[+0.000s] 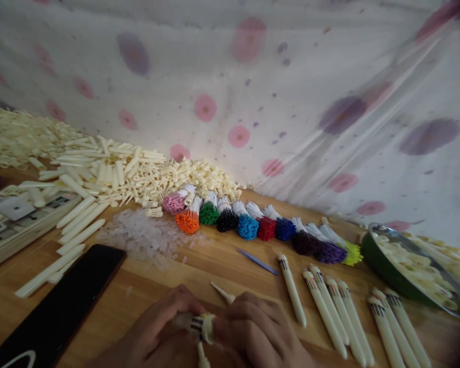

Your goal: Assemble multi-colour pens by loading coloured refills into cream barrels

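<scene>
Low in the head view, my left hand is closed around a cream multicolour pen piece with dark slots in its side. From the other side, my right hand grips the end of this same piece, its fingers curled and partly hiding it. A small cream pointed part lies on the table just beyond my hands. Another cream pointed part shows below the held piece, partly cut off by the frame edge. Some blur covers the fingers.
Bundles of coloured refills stand in a row behind my hands. Assembled pens lie on the right, near a green bowl of parts. Left are a phone, clear plastic bits, a power strip and heaped barrels.
</scene>
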`<state>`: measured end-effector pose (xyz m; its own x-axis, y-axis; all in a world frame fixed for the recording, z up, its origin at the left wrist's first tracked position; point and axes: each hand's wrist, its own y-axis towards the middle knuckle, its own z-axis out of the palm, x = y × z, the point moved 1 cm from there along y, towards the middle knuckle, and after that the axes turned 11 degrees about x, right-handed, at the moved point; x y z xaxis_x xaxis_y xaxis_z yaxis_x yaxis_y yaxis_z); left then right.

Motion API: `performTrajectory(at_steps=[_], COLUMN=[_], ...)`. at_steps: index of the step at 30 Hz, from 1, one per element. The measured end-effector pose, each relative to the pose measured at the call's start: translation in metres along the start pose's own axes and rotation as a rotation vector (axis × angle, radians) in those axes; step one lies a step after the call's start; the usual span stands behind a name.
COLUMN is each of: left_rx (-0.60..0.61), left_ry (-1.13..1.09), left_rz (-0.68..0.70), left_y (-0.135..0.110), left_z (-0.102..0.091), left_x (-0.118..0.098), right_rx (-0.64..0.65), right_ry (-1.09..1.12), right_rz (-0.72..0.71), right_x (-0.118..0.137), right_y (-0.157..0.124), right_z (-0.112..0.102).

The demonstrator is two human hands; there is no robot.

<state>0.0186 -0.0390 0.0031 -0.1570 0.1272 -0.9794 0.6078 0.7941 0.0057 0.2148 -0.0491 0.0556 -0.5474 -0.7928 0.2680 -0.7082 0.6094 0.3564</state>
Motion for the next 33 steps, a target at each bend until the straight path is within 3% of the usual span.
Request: performTrajectory(at_steps=[5, 9, 13, 20, 25, 28, 33], left_rx=[-0.053, -0.054, -0.082, -0.223, -0.213, -0.199, -0.065], left_ry=[0.017, 0.090, 0.218, 0.524, 0.576, 0.421, 0.244], left_rz=[0.007, -0.019, -0.006, 0.110, 0.028, -0.119, -0.307], left_y=[-0.001, 0.002, 0.005, 0.002, 0.005, 0.004, 0.005], left_z=[0.002, 0.004, 0.005, 0.008, 0.002, -0.010, -0.024], left_x=[0.006, 0.010, 0.011, 0.011, 0.025, 0.027, 0.014], right_rx=[-0.034, -0.044, 0.021, 0.119, 0.080, 0.065, 0.033], right_ry=[0.054, -0.043, -0.096, 0.322, 0.555, 0.586, 0.659], right_rz=[0.126, 0.183, 0.210, 0.519, 0.677, 0.657, 0.615], right_x=[-0.011, -0.018, -0.021, -0.017, -0.029, -0.038, -0.047], right_y=[0.003, 0.009, 0.014, 0.014, 0.014, 0.014, 0.013], right_z=[0.017, 0.026, 0.033, 0.057, 0.070, 0.063, 0.047])
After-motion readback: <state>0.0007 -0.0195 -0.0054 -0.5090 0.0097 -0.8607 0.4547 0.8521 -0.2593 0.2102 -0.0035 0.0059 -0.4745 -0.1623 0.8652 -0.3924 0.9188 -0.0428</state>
